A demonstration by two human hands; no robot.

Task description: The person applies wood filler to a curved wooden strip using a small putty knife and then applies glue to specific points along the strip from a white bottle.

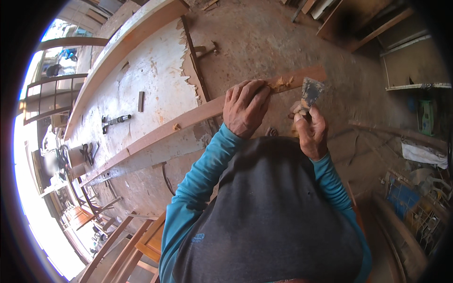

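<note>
A long reddish wooden board point(188, 119) runs slantwise along the near edge of the workbench point(155, 75), its right end jutting out past it. My left hand point(247, 106) is wrapped over the board near the bench's end, fingers curled across the top. Just right of those fingers, a patch of tan putty-like paste point(283, 84) lies on the wood. My right hand point(311, 132) grips a putty knife point(312, 89) by its handle, the smeared blade pointing up beside the board's right end. A small tan lump point(176, 126) sits farther left on the board.
On the bench lie a dark cylindrical tool point(115, 121) and a short wood strip point(141, 101). Another long board point(118, 40) lines its far side. Wooden frames point(137, 240) stand lower left. At right are a wire rack point(424, 226) and a white cloth point(424, 154).
</note>
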